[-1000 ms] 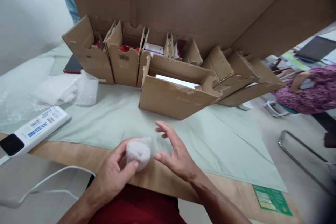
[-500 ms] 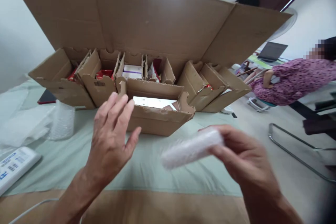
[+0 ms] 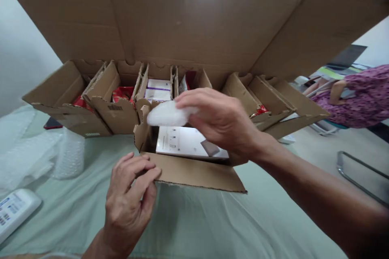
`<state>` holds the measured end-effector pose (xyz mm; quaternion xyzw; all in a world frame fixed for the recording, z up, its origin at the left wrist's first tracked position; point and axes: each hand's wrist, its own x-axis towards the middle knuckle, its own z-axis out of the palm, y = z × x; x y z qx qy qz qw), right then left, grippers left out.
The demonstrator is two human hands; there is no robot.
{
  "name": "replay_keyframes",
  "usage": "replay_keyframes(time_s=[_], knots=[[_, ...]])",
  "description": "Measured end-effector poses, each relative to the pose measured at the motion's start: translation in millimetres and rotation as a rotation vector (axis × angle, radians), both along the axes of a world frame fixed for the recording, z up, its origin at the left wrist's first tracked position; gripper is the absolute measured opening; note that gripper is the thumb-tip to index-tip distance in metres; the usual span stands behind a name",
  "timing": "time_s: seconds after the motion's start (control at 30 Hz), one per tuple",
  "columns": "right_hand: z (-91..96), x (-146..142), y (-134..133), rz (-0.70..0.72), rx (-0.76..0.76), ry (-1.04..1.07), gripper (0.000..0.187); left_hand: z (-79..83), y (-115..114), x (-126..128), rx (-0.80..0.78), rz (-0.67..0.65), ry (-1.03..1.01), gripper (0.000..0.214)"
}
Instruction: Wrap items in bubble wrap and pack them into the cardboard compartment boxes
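Observation:
My right hand [image 3: 223, 121] is closed on a flat white bubble-wrapped packet [image 3: 165, 114], which it holds over the small cardboard box [image 3: 140, 129] in front. Inside that box lies a white printed carton [image 3: 182, 141] with small drawings on its top. My left hand [image 3: 129, 198] pinches the left end of the box's front flap [image 3: 200, 173], which is folded down toward me. My right hand and the packet hide the back of this box. What the bubble wrap covers cannot be made out.
Behind stands a row of cardboard bins [image 3: 106, 115] with red packets and white-purple boxes [image 3: 158, 89], backed by a tall cardboard panel [image 3: 188, 20]. Bubble wrap [image 3: 68, 153] and a white labelled package [image 3: 18, 212] lie left on the green cloth. A person [image 3: 361, 97] sits at right.
My right hand has carried the bubble-wrapped packet up and left, over the front box. My left hand has lowered onto the front flap, now folded down, exposing more of the white carton.

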<state>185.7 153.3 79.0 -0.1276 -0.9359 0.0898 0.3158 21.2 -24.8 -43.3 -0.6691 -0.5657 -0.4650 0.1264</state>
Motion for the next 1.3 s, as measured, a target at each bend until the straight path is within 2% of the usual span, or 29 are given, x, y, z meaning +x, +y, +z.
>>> replay_keyframes(time_s=[0.1,0.2,0.3,0.4,0.53,0.6,0.67,0.73,0.8,0.83,0.87,0.93,0.97,1.03,1.1,1.17,1.3], knots=[[-7.4,-38,12,0.191,0.098,-0.273,0.028,-1.4,3,0,-0.008,-0.02,-0.027,0.035],[-21.3,-61,17,0.336,0.022,-0.411,0.034,-2.5,5,-1,0.0,-0.026,-0.046,0.035],[-33.8,-70,20,0.379,-0.051,-0.485,0.037,-2.2,6,-2,0.001,-0.022,-0.056,0.036],[-32.5,-70,19,0.348,-0.069,-0.527,0.042,0.1,6,-2,-0.006,-0.007,-0.057,0.036],[-5.2,-42,3,0.199,0.001,-0.443,0.038,2.0,1,-5,0.012,0.167,-0.14,0.042],[8.8,-9,-13,0.069,0.009,-0.284,0.033,0.2,-2,-10,-0.03,0.224,-0.259,0.05],[12.6,33,-33,-0.088,-0.01,-0.066,0.029,-3.0,-3,-17,-0.136,0.195,-0.426,0.058],[1.2,78,-52,-0.293,-0.062,0.206,0.027,-5.8,-1,-24,-0.266,0.108,-0.6,0.064],[-24.6,114,-67,-0.498,-0.192,0.43,0.028,-6.5,6,-29,-0.375,-0.002,-0.726,0.069],[-41.1,125,-71,-0.567,-0.277,0.468,0.033,-6.1,11,-31,-0.412,-0.064,-0.763,0.069],[-58.5,132,-74,-0.598,-0.365,0.459,0.042,-5.3,17,-31,-0.435,-0.124,-0.777,0.069],[-91.6,129,-73,-0.567,-0.517,0.369,0.063,-3.6,29,-29,-0.457,-0.206,-0.753,0.061],[-105.2,122,-71,-0.535,-0.566,0.333,0.068,-3.0,35,-28,-0.459,-0.217,-0.726,0.056],[-123.7,105,-70,-0.515,-0.605,0.32,0.065,-2.1,41,-22,-0.447,-0.167,-0.681,0.049],[-131.7,94,-77,-0.535,-0.59,0.35,0.057,-0.8,38,-13,-0.44,-0.096,-0.667,0.051],[-133.4,94,-95,-0.566,-0.54,0.383,0.054,1.2,22,-1,-0.438,-0.074,-0.671,0.057],[-126.2,108,-144,-0.598,-0.43,0.392,0.054,7.4,-33,12,-0.437,-0.026,-0.673,0.058]])
